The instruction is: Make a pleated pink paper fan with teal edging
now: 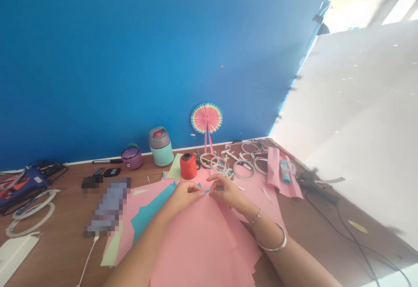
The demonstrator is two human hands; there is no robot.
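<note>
In the head view, the top pink sheet (196, 239) lay just below the fingers on the bench (313, 243). Its long way ran from the fingertips back toward the person. The left hand (186, 194) and the right hand (230, 194) were both at its far edge, so neither looked nearer. Each hand had its thumb and pointing finger bent close together. I could not tell if paper was pinched between them. One tiny blue bit (207, 190) sat between the two hands' fingertips.

Past the fingers there was one round fan (207, 119), up by the blue wall (130, 60), and one red spool (188, 166), nearer. To the left of the fingers were one blue sheet (146, 217), one mint jar (162, 154) and one purple pot (133, 158). To the right was one folded pink piece (273, 165) with one blue roll (285, 173) on it. The white rings (244, 170) past the right fingers were too tangled to count, and more pink sheets were stacked underneath, too hidden to count.
</note>
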